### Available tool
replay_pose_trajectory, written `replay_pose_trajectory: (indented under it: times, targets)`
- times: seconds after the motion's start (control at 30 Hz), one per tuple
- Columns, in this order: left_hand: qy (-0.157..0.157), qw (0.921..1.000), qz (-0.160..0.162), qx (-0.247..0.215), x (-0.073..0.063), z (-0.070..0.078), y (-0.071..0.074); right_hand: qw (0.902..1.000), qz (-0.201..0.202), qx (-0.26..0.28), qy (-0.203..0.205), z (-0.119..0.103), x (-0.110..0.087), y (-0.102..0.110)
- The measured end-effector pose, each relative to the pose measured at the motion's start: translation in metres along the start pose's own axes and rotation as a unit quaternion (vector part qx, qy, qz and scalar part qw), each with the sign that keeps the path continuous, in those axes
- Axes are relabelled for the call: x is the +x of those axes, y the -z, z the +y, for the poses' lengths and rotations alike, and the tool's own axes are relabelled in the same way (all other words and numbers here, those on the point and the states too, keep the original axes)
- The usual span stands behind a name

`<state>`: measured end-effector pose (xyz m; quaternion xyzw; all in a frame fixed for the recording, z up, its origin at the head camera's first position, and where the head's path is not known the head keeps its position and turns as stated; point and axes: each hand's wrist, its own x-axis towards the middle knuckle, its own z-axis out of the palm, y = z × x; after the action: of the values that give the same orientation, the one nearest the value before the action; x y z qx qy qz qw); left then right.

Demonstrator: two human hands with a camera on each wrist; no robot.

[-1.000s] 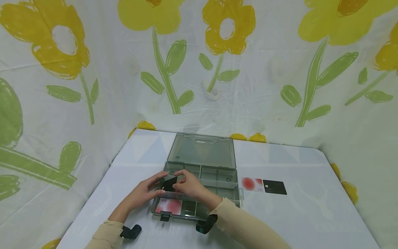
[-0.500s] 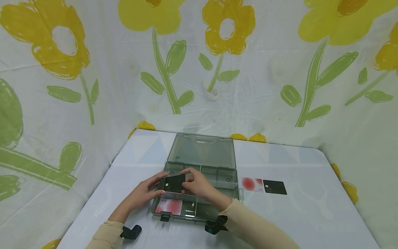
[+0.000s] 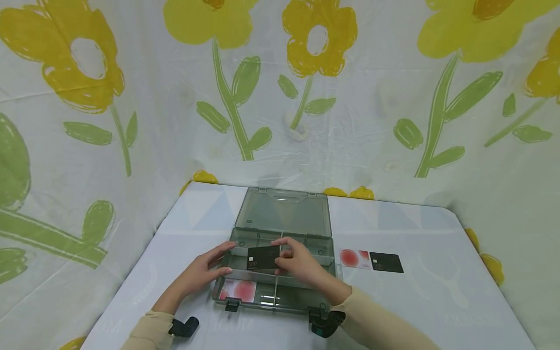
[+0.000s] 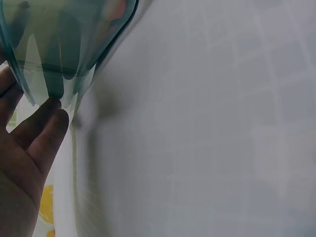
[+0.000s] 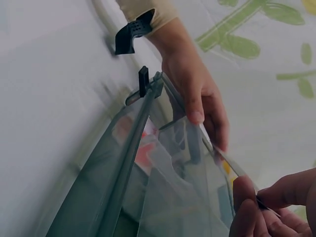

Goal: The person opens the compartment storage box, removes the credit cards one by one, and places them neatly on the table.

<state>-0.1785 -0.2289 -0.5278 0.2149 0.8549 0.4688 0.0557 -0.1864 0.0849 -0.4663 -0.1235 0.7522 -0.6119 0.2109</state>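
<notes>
My right hand [image 3: 302,265] pinches a black VIP card [image 3: 262,257] by its right edge, over the middle row of a smoky clear compartment box [image 3: 302,296]. In the right wrist view, the right hand's fingertips [image 5: 244,190] meet the thin edge of the card. My left hand [image 3: 205,267] grips the box's left side, thumb and forefinger reaching over the rim. Other fingers [image 4: 49,133] touch the outer wall from below in the left wrist view. A pink-and-white card [image 3: 238,290] lies in the front left compartment.
The box's lid [image 3: 284,211] is swung back flat behind it. On the table to the right lie a red-and-white card [image 3: 355,258] and another black card [image 3: 387,262] side by side. A flowered curtain [image 3: 367,107] surrounds the table at the back and sides.
The right hand has drawn the black card rightward, away from the left hand, so more of its face shows. The left hand has stayed on the box.
</notes>
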Motion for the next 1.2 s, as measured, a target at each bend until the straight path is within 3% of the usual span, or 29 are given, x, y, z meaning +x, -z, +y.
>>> replay_pose_trajectory:
  times: [0.27,0.53,0.87,1.2]
  targets:
    - [0.002,1.0000,-0.003,-0.004,0.000,0.000,0.000,0.9996,0.023,-0.011,0.015,0.008,-0.024,0.030]
    - [-0.004,1.0000,-0.001,-0.003,-0.001,0.000,0.001,0.9976,0.062,-0.030,0.001,0.018,-0.051,0.069]
    - [0.001,1.0000,-0.005,-0.003,0.000,0.001,0.000,0.9922,0.107,-0.058,-0.024,0.030,-0.080,0.111]
    - [-0.001,1.0000,-0.003,0.005,-0.001,0.004,0.000,0.9839,0.160,-0.038,-0.071,0.045,-0.107,0.145]
